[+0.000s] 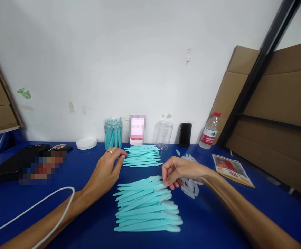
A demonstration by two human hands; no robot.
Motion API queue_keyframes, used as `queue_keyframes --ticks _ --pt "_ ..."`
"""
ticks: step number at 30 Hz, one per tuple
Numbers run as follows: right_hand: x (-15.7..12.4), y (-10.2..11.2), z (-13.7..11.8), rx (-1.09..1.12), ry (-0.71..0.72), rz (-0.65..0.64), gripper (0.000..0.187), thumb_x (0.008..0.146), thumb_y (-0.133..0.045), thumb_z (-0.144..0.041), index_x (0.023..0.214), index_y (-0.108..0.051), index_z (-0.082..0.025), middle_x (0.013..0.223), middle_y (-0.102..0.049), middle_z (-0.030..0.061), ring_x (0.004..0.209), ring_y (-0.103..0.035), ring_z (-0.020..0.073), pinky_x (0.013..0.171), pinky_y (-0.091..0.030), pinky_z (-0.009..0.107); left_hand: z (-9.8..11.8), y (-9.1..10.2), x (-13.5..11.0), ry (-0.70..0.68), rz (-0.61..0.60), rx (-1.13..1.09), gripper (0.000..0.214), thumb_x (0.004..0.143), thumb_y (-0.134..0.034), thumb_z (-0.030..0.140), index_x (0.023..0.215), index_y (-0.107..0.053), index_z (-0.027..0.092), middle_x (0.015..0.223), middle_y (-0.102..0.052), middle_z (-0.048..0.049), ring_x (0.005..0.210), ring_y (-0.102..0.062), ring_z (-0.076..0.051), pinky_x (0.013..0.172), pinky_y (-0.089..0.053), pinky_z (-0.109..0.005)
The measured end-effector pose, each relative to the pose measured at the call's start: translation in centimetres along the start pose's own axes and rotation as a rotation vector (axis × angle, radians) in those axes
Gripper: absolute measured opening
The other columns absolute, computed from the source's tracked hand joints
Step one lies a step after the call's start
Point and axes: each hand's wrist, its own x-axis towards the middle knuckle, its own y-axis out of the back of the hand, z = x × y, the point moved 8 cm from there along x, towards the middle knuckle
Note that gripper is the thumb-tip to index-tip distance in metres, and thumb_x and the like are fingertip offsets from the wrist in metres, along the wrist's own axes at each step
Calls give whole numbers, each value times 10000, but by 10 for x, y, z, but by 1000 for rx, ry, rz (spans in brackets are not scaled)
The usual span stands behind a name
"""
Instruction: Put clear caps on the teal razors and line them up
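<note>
A near pile of turquoise eyebrow razors (142,207) lies in front of me, with translucent caps on the right ends. My right hand (177,171) is closed in a pinch at the pile's upper right, on the capped end of a razor (159,185). Behind it lies a second pile of turquoise razors (142,155), its handles running left to right. At the left ends of that pile is my left hand (111,162), thumb and forefinger close together; what is between them is hidden. Loose clear caps (189,190) are scattered beside and beneath my right hand.
Along the wall stand a jar of turquoise razors (113,135), a lit phone (137,129), a clear jar (164,135), a black device (185,135) and a water bottle (209,133). A white lid (86,143), black pouch (18,160), packet (232,169) and white cable (49,192) are nearby.
</note>
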Motion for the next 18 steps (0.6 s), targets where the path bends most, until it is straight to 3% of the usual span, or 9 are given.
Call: queue_keyframes --ticks 2,7,12,18 --pt "-3 13 -2 -57 11 85 227 707 -750 -353 782 -677 -152 586 -667 -2 428 -514 74 373 -300 165 -1 1 0 2 -1 14 251 975 -368 313 968 -595 207 974 -638 -48 943 -579 -214 831 -437 -333" --pt "-23 77 -9 -293 104 588 161 748 -673 -312 713 -641 -159 483 -563 -34 432 -433 84 442 -307 207 -8 -9 0 -12 -89 56 240 961 -390 313 947 -604 203 948 -635 -46 923 -580 -221 805 -434 -337" --pt "-22 87 8 -726 -48 512 142 719 -676 -273 805 -731 -173 620 -628 0 608 -563 148 555 -360 237 -17 -27 -3 -73 -236 107 253 942 -414 297 903 -651 217 911 -644 -36 892 -580 -215 833 -434 -346" --pt "-15 85 16 -871 -106 529 258 719 -715 -357 940 -752 -228 733 -643 16 701 -579 179 580 -339 250 -15 -27 -4 -86 -280 137 255 928 -448 276 905 -699 233 860 -633 -38 869 -565 -225 770 -433 -339"
